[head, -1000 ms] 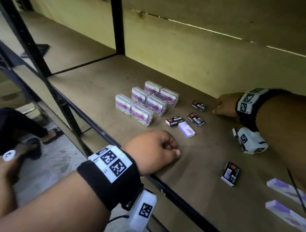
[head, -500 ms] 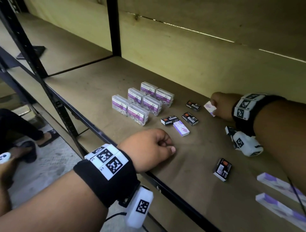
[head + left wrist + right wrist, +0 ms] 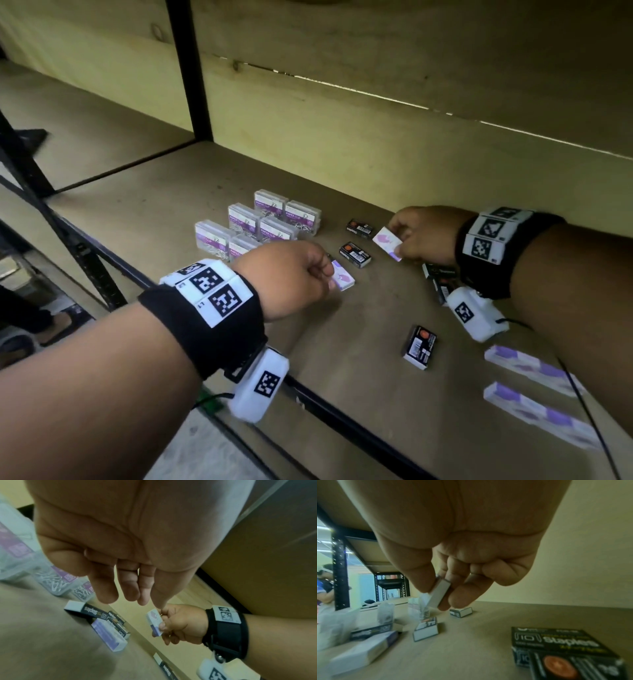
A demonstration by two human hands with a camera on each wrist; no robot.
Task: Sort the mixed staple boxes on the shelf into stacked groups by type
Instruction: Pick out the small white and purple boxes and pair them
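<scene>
My right hand (image 3: 399, 241) pinches a small white-and-purple staple box (image 3: 386, 238) between thumb and fingers, lifted off the shelf; the right wrist view shows the box's white end (image 3: 440, 593). A matching purple box (image 3: 343, 280) lies flat on the shelf, and my left hand (image 3: 327, 274) hovers at its near end with loose, straightened fingers (image 3: 109, 592) holding nothing. Whether they touch it is unclear. Black staple boxes lie around: one at the back (image 3: 359, 228), one in the middle (image 3: 355, 255), one nearer the front (image 3: 419, 346). Another pair (image 3: 441, 275) is partly hidden by my right wrist.
A block of clear paper-clip boxes (image 3: 260, 222) stands left of the staple boxes. Two long purple-and-white boxes (image 3: 534, 368) (image 3: 541, 416) lie at the right. The shelf's black front rail (image 3: 342, 409) runs under my left wrist; a black post (image 3: 188, 68) stands at the back left.
My right hand picked up the white-and-purple box and carried it left toward the middle. My left hand left the shelf's front edge, uncurled and moved forward to the purple box.
</scene>
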